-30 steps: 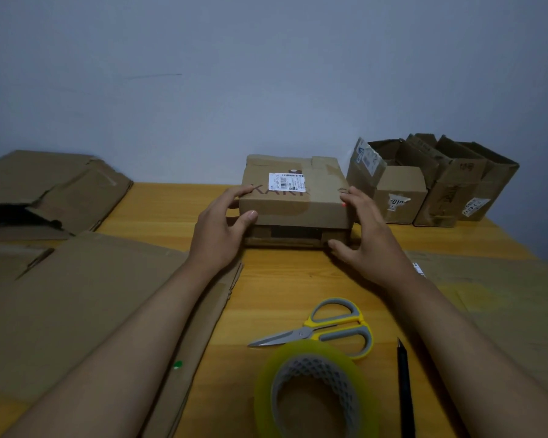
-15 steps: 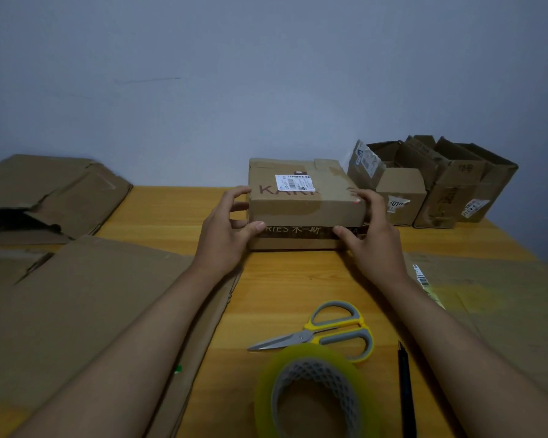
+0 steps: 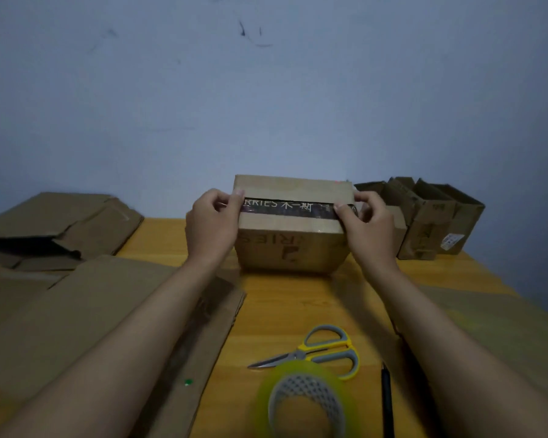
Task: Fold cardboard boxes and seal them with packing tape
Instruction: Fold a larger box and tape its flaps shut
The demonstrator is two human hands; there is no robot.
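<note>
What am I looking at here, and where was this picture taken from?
There is no machine here: a person wears a camera on the head, looking forward and down at their own two bare arms. The left hand and right hand hold a brown cardboard box by its ends, thumbs at a dark gap between its flaps. On the wooden table lie yellow-and-grey scissors, a roll of clear packing tape, a black pen and flattened cardboard sheets. More brown boxes stand at the back right.
</note>
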